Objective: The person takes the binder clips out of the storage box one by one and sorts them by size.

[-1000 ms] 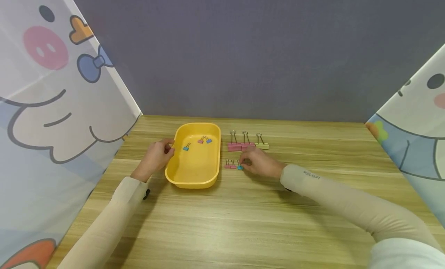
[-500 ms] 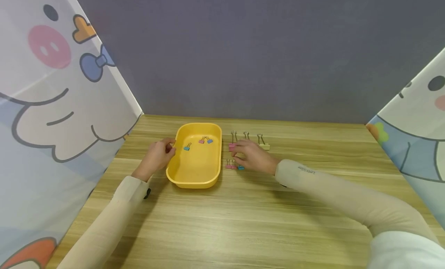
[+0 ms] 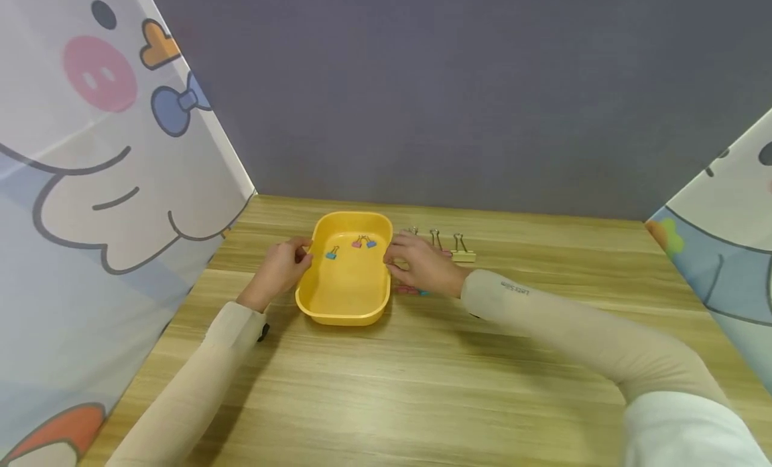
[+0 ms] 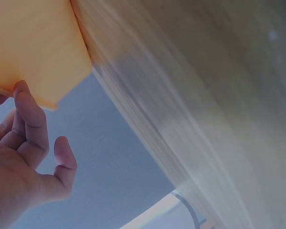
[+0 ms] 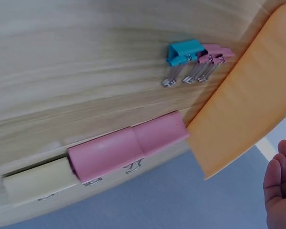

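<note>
A yellow plastic tray [image 3: 344, 317] stands on the table with three small binder clips inside: a light-blue clip [image 3: 331, 255], a pink clip [image 3: 357, 244] and a blue clip [image 3: 371, 244]. My left hand [image 3: 282, 269] pinches the tray's left rim. At the right rim, my right hand [image 3: 422, 262] has its fingertips close to the edge, thumb and fingers apart, with no clip showing in them. Under that hand, two small pink clips [image 5: 210, 51] and a teal clip [image 5: 185, 51] stand in a row beside the tray.
Behind the right hand is a row of large binder clips: two pink ones [image 5: 107, 151] and a pale yellow one [image 3: 464, 256]. A grey wall [image 3: 422, 98] borders the wooden table [image 3: 386, 386] at the back, with cartoon-printed panels [image 3: 114, 185] at both sides.
My right hand has left the small teal clip and moved left over the clips to the tray's right rim. The left hand stays on the left rim. The head view has shifted slightly.
</note>
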Motion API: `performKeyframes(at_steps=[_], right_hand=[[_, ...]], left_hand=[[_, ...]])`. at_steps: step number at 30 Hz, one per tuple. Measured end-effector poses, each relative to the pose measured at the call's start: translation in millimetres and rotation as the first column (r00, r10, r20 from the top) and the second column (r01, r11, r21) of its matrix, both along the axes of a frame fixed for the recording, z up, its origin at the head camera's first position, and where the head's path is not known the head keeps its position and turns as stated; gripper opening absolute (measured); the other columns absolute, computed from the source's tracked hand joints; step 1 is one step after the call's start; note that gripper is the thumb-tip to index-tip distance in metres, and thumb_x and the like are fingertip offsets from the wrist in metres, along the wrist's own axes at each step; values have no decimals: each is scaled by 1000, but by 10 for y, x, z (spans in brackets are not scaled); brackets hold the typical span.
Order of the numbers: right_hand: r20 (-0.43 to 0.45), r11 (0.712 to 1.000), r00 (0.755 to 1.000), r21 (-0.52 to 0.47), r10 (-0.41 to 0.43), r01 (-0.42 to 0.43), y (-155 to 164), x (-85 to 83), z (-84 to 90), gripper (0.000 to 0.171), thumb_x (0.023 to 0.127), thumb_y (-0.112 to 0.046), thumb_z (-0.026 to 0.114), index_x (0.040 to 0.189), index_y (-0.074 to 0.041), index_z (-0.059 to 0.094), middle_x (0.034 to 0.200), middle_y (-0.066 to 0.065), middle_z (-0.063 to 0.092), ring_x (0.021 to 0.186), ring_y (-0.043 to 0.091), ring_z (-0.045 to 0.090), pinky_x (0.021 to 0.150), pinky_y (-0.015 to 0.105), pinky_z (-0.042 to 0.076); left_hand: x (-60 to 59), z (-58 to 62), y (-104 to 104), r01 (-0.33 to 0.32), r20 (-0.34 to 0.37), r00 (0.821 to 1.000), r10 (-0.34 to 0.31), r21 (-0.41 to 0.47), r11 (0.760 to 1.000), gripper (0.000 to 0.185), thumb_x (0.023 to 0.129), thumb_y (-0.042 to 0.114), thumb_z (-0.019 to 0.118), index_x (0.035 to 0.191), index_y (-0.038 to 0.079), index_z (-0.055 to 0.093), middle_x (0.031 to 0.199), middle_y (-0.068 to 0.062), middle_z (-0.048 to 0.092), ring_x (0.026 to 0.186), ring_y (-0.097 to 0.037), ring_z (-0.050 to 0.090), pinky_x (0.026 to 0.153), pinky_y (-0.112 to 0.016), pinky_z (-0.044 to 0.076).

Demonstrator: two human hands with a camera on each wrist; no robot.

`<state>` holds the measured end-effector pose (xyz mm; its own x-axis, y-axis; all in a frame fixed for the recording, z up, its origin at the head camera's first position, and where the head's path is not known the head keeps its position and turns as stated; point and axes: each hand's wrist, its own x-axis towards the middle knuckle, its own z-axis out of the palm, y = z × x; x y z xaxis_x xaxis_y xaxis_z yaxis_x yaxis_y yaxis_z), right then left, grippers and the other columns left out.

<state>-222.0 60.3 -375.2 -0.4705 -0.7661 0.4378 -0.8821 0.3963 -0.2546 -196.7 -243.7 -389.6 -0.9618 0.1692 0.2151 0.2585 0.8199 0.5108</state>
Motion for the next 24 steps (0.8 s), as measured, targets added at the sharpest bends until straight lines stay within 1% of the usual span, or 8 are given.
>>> performKeyframes(at_steps=[3,10,15,20,24], right_hand=[[20,1000,1000,13,0,0,-54,-41,-1,9,84,-8,70,93,-10,69,95,-2,61,89,12,51,77,25,45],[104,1000,995,22,3,-5,-240,-150,-13,12,86,-9,68,98,-11,68,97,-2,59,92,18,53,78,27,45],[119,999,993,48,12,-18,-386,-233,-44,12,86,-11,69,98,-9,69,99,-1,60,93,17,52,79,28,44],[146,995,989,93,10,-24,-509,-305,-63,17,88,-12,67,103,-5,69,105,1,61,98,16,51,83,27,44],[167,992,986,122,9,-29,-624,-344,-44,18,89,-14,66,104,-5,68,103,1,61,97,16,51,83,26,43]], left_hand=[[-7,-1,13,0,5,1000,0,5,1000,32,90,6,60,118,-9,58,80,-11,61,65,-20,54,59,-31,47],[-26,-12,21,8,-10,1000,-8,-5,1000,31,90,6,60,117,-9,58,79,-10,61,64,-19,53,59,-31,47],[-33,-16,20,10,-20,1000,-10,-3,1000,31,90,6,60,117,-9,59,77,-9,61,63,-19,53,59,-31,47],[-38,-35,-10,6,-20,1000,-6,3,1000,31,90,5,61,117,-9,59,77,-9,61,64,-19,54,58,-31,47],[-32,-33,-33,-5,-15,1000,6,5,1000,31,90,5,61,117,-8,59,77,-9,61,64,-19,55,58,-31,47]])
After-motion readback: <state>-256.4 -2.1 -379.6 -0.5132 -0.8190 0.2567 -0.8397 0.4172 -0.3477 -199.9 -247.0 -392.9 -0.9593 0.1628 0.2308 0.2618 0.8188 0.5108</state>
